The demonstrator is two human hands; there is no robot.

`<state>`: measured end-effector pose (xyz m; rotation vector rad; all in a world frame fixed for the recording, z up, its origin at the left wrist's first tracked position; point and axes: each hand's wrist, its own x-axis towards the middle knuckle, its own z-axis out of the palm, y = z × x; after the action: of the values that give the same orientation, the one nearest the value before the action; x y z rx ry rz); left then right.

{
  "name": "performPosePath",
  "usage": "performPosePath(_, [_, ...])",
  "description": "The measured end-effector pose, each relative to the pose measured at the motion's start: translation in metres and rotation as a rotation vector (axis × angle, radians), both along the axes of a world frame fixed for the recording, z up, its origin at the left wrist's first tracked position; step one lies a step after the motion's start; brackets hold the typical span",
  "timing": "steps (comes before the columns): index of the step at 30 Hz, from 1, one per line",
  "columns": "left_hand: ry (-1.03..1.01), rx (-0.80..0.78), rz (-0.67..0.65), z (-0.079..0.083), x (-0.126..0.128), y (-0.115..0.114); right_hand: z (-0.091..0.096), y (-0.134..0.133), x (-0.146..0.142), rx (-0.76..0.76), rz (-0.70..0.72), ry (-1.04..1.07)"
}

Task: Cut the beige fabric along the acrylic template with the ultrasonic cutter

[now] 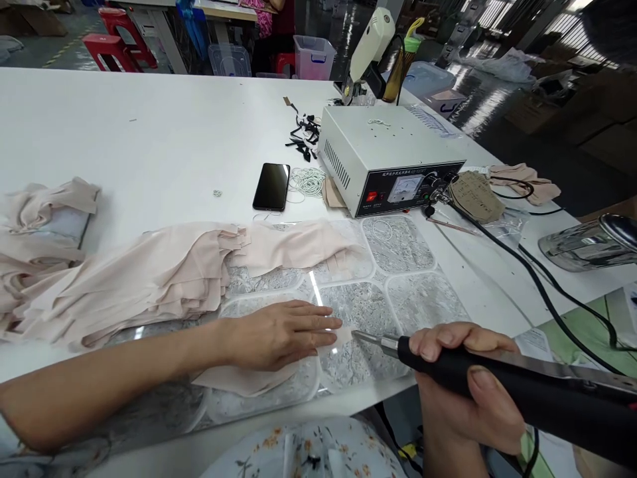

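- The table (149, 133) is white and carries everything within arm's reach of the seated person.
- The stack of fabric (149, 279), pale pink, lies fanned out at the left, its right end overlapping the work plate. This probably keeps single pieces easy to draw off.
- The control box (383, 143) stands behind the work plate with its dial and switch facing the person. A black cable (537, 285) runs from its front toward the right table edge.
- The work plate (423, 299) is a glossy, textured sheet with rounded panels, lying directly in front of the person.
- The left hand (273, 332) lies palm down on the fabric piece (243, 380). Its fingers (318, 322) are extended and close together, gripping nothing, and appear to pin the cloth flat.
- The right hand (462, 392) holds the handpiece (522, 392), a black rod. Its fingers (448, 335) are wrapped around the front of the shaft with the thumb on the near side, a grip that suits fine steering.
- The metal tip (368, 338) points left and meets the fabric piece's edge just beside the left fingertips.
- The phone (271, 186) lies screen up behind the plate, well apart from both hands.
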<state>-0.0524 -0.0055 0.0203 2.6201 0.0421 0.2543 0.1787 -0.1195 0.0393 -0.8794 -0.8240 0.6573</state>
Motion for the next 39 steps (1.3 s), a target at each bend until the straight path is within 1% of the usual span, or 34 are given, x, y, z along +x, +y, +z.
performPosePath(4, [0.002,0.036,0.032,-0.001,-0.005,0.004,-0.001,0.002,0.001,0.025,-0.007,-0.024])
performPosePath(6, [0.007,0.058,0.036,-0.002,-0.006,0.005,-0.001,0.004,0.001,0.029,-0.033,-0.035])
performPosePath(10, [0.02,0.103,0.03,-0.001,-0.002,0.009,-0.001,0.007,0.0,0.022,-0.072,-0.037])
performPosePath(14, [0.051,0.148,-0.034,0.002,0.008,0.017,-0.002,0.01,0.0,0.028,-0.069,-0.017])
performPosePath(18, [0.122,0.178,-0.113,0.008,0.016,0.025,-0.003,0.014,0.001,0.068,-0.05,-0.008])
performPosePath(21, [0.167,0.185,-0.143,0.011,0.019,0.029,-0.004,0.016,0.0,0.09,-0.038,0.009])
performPosePath(26, [0.181,0.182,-0.175,0.013,0.023,0.034,-0.005,0.02,0.0,0.114,-0.032,0.013])
performPosePath(32, [0.245,0.197,-0.271,0.017,0.032,0.042,-0.003,0.025,0.0,0.128,-0.045,0.019])
performPosePath(39, [0.28,0.148,-0.331,0.016,0.038,0.05,-0.005,0.026,0.001,0.137,-0.058,0.036])
